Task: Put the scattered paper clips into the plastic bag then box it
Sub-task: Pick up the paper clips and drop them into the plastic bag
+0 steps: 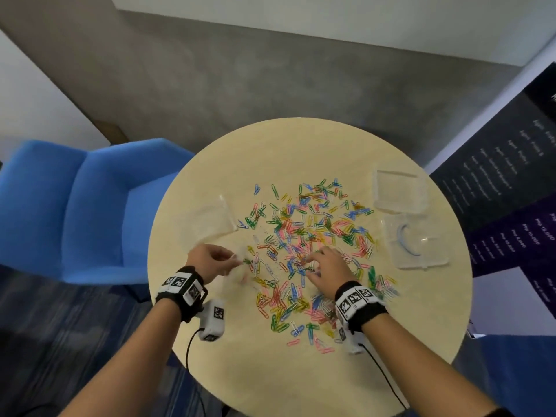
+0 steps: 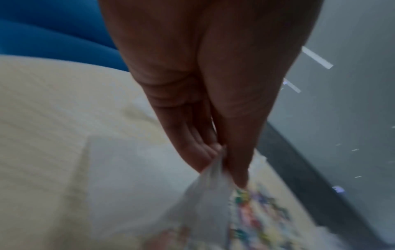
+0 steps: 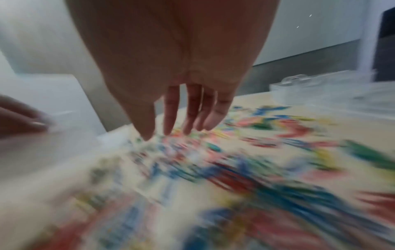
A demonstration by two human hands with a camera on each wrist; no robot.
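A round pale-yellow table [image 1: 301,371] stands on a grey floor [image 1: 240,85] that meets blue striped carpet [image 1: 60,326]. A blue upholstered armchair [image 1: 75,206] sits just beside the table, below white walls [image 1: 331,19]. A dark printed banner [image 1: 496,176] leans opposite.

Paper clips [image 1: 304,245] spread across mid-frame on the round table [image 1: 301,371], plastic bag [image 1: 210,224] at their left, box [image 1: 400,191] and lid [image 1: 416,245] at right — chair [image 1: 75,206] at frame left.
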